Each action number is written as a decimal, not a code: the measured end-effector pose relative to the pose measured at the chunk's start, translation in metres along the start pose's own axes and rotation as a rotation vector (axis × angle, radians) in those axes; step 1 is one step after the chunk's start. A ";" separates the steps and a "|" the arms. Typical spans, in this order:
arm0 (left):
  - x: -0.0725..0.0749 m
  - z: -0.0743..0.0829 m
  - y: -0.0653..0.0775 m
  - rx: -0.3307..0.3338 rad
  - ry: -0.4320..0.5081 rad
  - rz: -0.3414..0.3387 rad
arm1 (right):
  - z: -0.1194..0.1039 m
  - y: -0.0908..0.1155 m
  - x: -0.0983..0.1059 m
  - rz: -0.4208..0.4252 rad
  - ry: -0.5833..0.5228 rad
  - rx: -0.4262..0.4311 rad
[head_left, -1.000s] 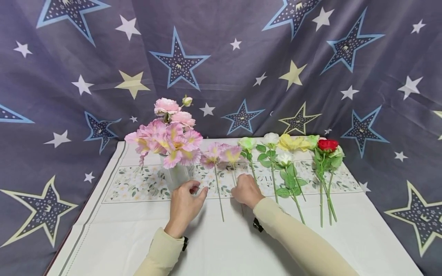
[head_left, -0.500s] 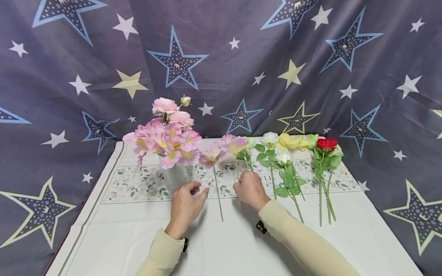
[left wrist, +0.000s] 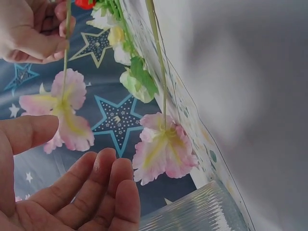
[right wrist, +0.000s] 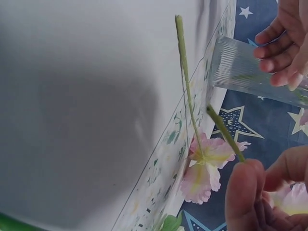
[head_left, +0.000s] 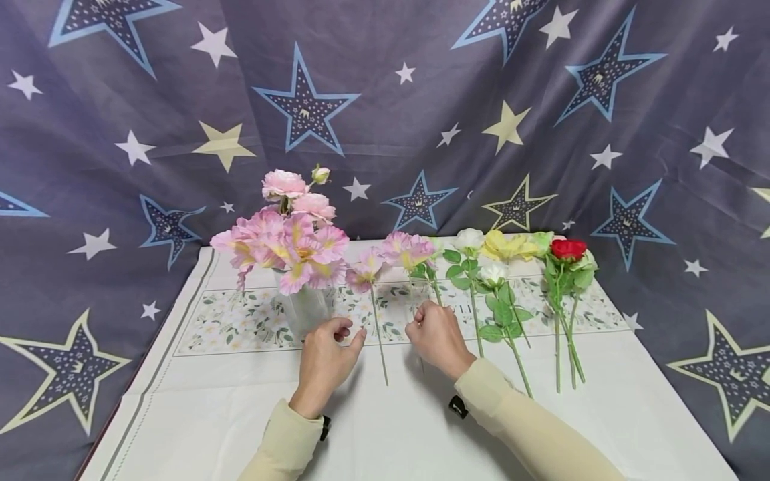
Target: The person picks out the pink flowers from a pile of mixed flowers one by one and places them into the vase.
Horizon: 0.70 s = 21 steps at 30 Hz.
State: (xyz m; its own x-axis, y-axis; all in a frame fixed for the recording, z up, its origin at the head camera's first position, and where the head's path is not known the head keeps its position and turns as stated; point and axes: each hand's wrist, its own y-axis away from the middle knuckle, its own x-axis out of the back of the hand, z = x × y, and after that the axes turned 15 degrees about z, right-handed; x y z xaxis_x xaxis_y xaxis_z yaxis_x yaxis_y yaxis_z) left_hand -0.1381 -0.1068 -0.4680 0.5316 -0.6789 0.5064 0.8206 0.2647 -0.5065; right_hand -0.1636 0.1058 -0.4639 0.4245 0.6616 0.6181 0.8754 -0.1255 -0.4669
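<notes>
My right hand (head_left: 440, 337) pinches the thin green stem (right wrist: 225, 131) of a pink-and-yellow artificial flower (head_left: 409, 250), its bloom lifted at the far end. A similar pink flower (head_left: 365, 268) lies on the table between my hands, stem toward me. Beside a clear ribbed glass vase (head_left: 303, 310), my left hand (head_left: 327, 361) is held with fingers loosely bent and thumb apart; the left wrist view shows nothing in its palm. Whether it touches the glass I cannot tell. Pink blooms (head_left: 289, 247) fill the vase and spill over its rim.
To the right lie white roses (head_left: 493, 275) with leafy stems, a yellow flower (head_left: 508, 247) and a red rose (head_left: 568, 250) among green ones. A floral printed strip (head_left: 240, 327) crosses the white tablecloth (head_left: 385, 427). A star-patterned curtain (head_left: 385, 120) hangs behind.
The pinched flower's bloom has risen off the table and now covers part of the green rose behind it. My right hand has shifted slightly right; the left has barely moved.
</notes>
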 end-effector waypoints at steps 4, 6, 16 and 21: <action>0.000 0.000 0.001 -0.012 0.006 0.006 | -0.002 0.004 0.004 0.030 -0.043 0.017; -0.001 0.000 0.001 -0.017 0.006 0.005 | -0.004 0.006 0.006 0.042 -0.053 0.024; -0.003 -0.001 0.001 -0.028 0.011 0.007 | -0.012 0.017 0.013 0.083 -0.085 0.042; -0.003 0.000 0.002 -0.023 0.011 -0.005 | -0.015 0.021 0.015 0.105 -0.108 0.055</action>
State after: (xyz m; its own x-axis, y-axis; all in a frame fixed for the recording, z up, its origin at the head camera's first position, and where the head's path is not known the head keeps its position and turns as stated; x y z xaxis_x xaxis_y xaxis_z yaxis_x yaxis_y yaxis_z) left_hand -0.1379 -0.1041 -0.4703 0.5250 -0.6877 0.5014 0.8183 0.2459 -0.5196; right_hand -0.1351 0.1018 -0.4550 0.4828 0.7232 0.4938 0.8124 -0.1594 -0.5609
